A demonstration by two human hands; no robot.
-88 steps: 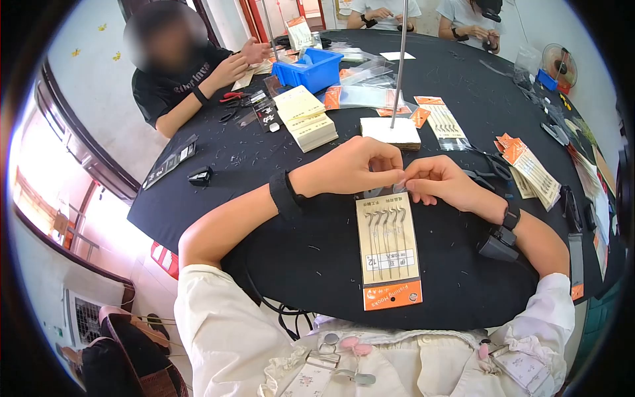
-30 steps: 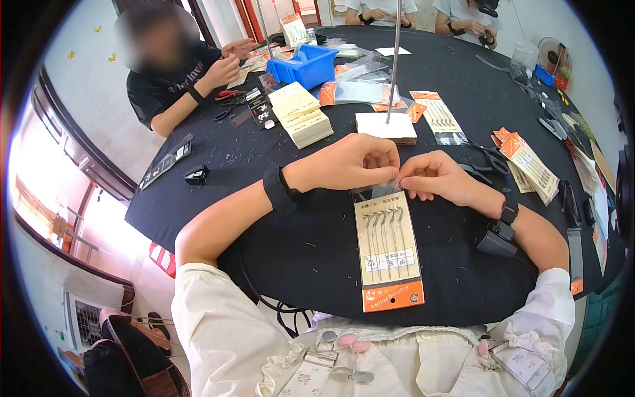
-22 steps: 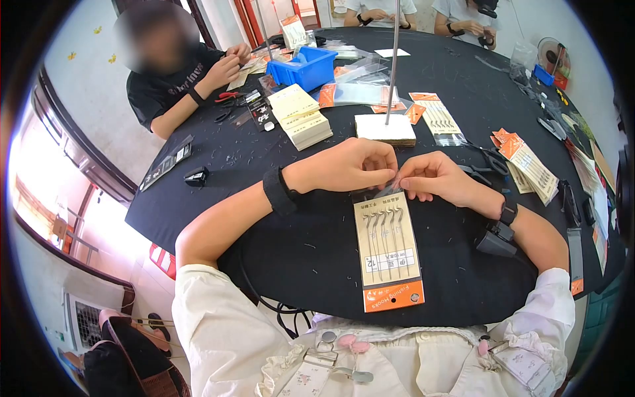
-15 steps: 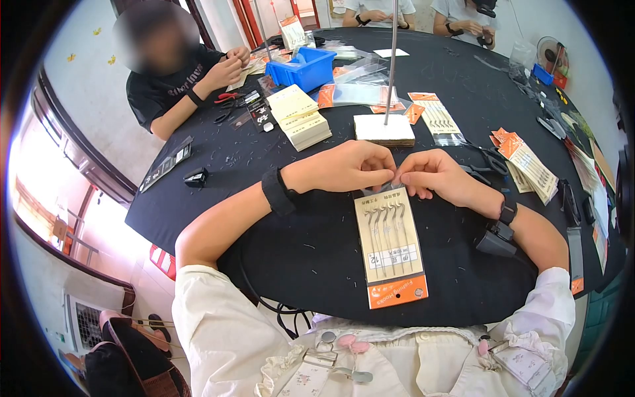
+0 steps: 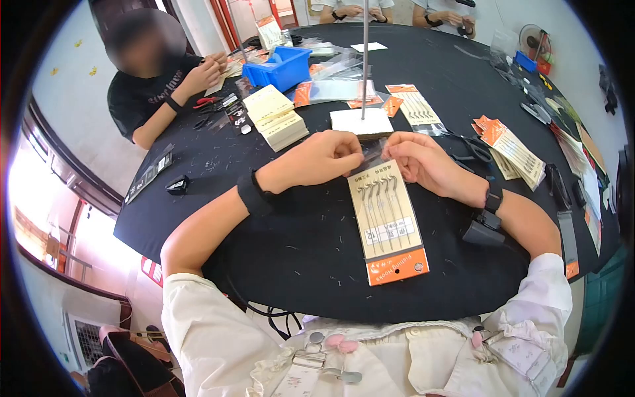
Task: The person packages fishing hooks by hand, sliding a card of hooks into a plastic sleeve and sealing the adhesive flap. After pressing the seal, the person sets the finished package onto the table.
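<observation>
A fishing hook packet (image 5: pixel 385 221) lies in front of me, its orange "Fishing Hooks" end toward my body and several long hooks showing on a cream card. At its far end stands a clear plastic flap (image 5: pixel 374 157). My left hand (image 5: pixel 324 157) pinches the flap's left side, fingertips bent inward. On the other side, my right hand (image 5: pixel 418 162) has thumb and fingers closed on the flap's right edge. A small gap with clear film separates the two hands. Part of each hand's fingertips is hidden.
Beyond my hands, a metal rod rises from a white block (image 5: pixel 362 122). A stack of cream cards (image 5: pixel 276 119) and a blue bin (image 5: pixel 278 68) stand left of it. Scissors (image 5: pixel 473 151) and finished-looking packets (image 5: pixel 509 151) lie right. A co-worker (image 5: pixel 155 86) sits at left; others sit across.
My hands have moved apart, with the plastic flap now showing between them. The packet has tilted slightly, and the whole view has shifted a little.
</observation>
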